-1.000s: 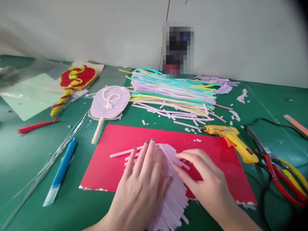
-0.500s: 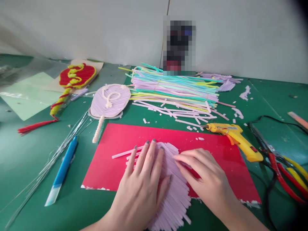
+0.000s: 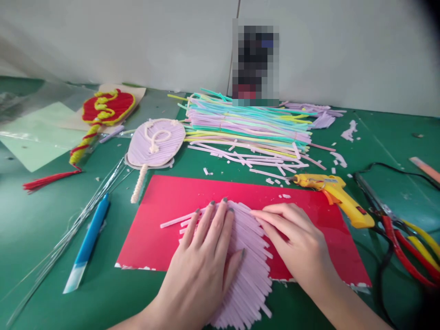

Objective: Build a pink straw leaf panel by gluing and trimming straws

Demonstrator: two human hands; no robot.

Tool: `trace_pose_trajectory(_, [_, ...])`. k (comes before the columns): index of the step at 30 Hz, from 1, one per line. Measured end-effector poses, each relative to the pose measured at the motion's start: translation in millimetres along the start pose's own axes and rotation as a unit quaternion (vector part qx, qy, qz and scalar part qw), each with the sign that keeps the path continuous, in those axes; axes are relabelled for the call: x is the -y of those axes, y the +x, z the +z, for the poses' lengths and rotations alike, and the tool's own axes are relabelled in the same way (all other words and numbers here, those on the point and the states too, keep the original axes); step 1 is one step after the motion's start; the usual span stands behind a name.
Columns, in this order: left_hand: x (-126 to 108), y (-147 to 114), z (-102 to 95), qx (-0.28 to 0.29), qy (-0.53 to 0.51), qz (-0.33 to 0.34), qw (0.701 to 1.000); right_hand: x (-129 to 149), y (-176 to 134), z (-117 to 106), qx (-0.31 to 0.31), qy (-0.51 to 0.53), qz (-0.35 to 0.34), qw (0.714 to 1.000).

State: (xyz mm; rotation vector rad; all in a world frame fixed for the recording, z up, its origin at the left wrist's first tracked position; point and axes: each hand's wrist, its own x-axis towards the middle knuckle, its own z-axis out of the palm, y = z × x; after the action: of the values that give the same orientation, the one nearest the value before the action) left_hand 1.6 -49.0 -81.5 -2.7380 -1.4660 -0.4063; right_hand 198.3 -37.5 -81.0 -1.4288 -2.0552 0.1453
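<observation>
Glue gun [image 3: 335,198]: yellow, lying on my desk [image 3: 41,229] just off the far right corner of the red sheet, nozzle pointing left
Pliers [image 3: 405,238]: red and yellow handles, at my right edge beside a black cable [image 3: 381,167]
Blue pen [image 3: 87,243]: lying to my left, next to a bundle of thin wires [image 3: 68,238]
Stick pile [image 3: 247,128]: mixed lilac, teal and yellow sticks heaped ahead of me, short offcuts scattered around
Lilac fan [image 3: 156,143]: finished, with twisted cream handle, left of the pile
Red fan [image 3: 108,106]: yellow trim, red tassel, far left
Pale green sheet [image 3: 37,137]: under clear film, at far left
</observation>
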Motion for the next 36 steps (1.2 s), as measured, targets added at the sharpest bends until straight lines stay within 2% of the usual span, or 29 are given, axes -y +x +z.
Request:
trace_pose_trajectory(25, [0.1,1.2,0.1,-0.008,0.004,0.002,1.000,0.6,-2.8,-1.9,0.016,-0.014,0.001,1.000])
trace_pose_trajectory(36, [2.3,0.9,-0.4,0.005,-0.001,0.011,1.000,0.7,-4.2,-1.4,0.022,-0.009,-0.005,1.000])
